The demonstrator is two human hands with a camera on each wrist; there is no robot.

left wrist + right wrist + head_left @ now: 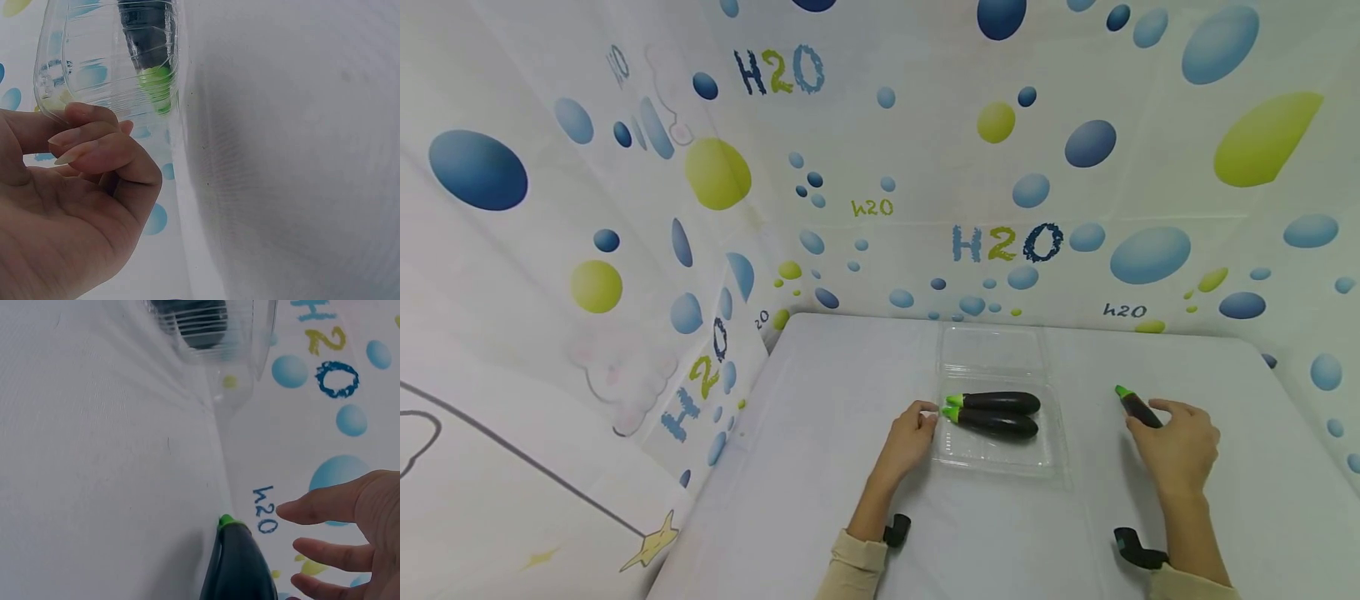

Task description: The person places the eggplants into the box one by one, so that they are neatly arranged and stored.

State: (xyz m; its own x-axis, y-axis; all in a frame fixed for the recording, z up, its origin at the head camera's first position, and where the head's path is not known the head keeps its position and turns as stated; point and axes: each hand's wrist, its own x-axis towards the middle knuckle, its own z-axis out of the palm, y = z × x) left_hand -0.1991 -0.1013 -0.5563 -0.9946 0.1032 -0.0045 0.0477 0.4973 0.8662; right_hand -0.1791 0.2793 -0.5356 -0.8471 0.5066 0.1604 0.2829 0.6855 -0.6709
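A clear plastic clamshell box [1000, 461] lies with its lid laid back on the white table. Inside it two dark eggplants with bright green stem ends, an upper eggplant [1004, 402] and a lower eggplant [1002, 424], rest side by side, stems pointing left. My left hand [907, 442] holds the box's left edge with curled fingers; the left wrist view shows the box rim [45, 94] at the fingertips. To the right of the box, my right hand [1182, 446] grips a third eggplant [1141, 411] by its body, green end pointing up and left. Its lower end is hidden by the hand.
The white tabletop [820, 500] runs back to a wall sheet [925, 150] printed with blue and green bubbles and H2O lettering. Black wrist mounts, one left [897, 531] and one right [1138, 550], sit by the forearms. The raised lid [992, 348] lies toward the wall.
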